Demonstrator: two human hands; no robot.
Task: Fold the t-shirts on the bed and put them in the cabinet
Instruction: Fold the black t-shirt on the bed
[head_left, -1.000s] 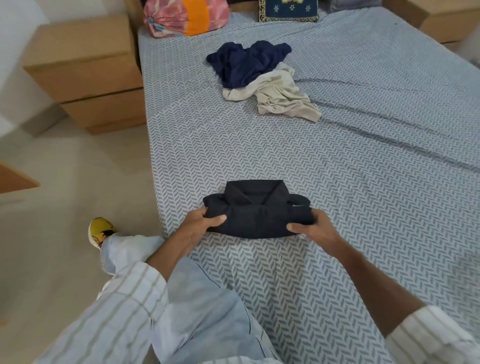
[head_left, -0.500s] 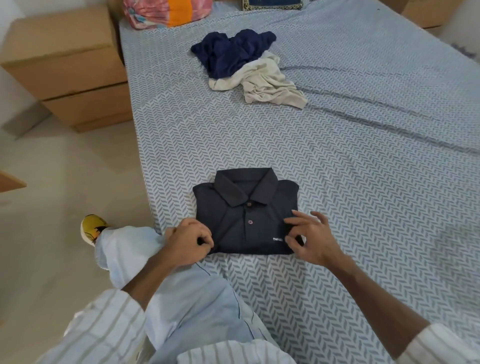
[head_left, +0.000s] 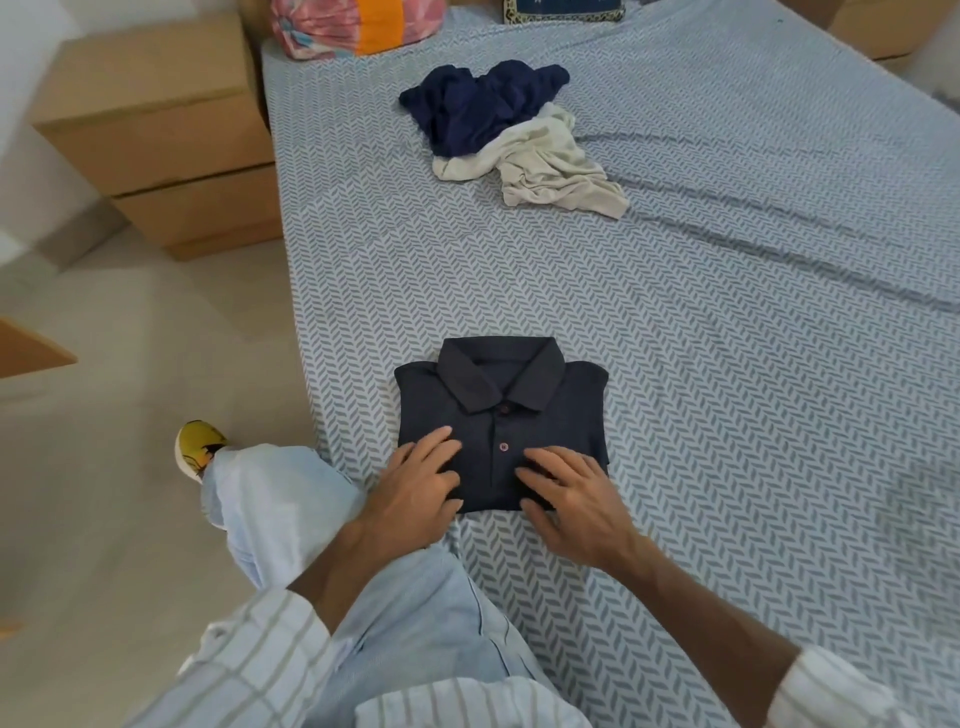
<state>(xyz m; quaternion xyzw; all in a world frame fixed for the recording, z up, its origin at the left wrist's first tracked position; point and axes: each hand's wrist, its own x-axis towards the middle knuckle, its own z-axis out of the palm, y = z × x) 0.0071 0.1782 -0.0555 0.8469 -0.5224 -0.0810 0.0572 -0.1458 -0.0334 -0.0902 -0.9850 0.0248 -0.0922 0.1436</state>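
1. The dark polo (head_left: 501, 415) lies folded, collar up, at the near left edge of the bed (head_left: 727, 338), where half a second ago it was being set down.
2. The left hand (head_left: 418, 486), pinching its near left corner before, now lies flat on it, fingers straight, holding nothing.
3. The right hand (head_left: 569, 493) likewise presses flat on the near right part.
4. The navy shirt (head_left: 478, 106) and beige shirt (head_left: 545, 163) stay crumpled at the far end.

floor (head_left: 104, 467): pale beige, left of the fingers | wooden nightstand (head_left: 156, 130): two drawers, far up-left of the fingertips, tight against the bed | second wooden unit (head_left: 872, 26): far up-right | wall (head_left: 26, 62): white-ish, blurry | light: soft, even
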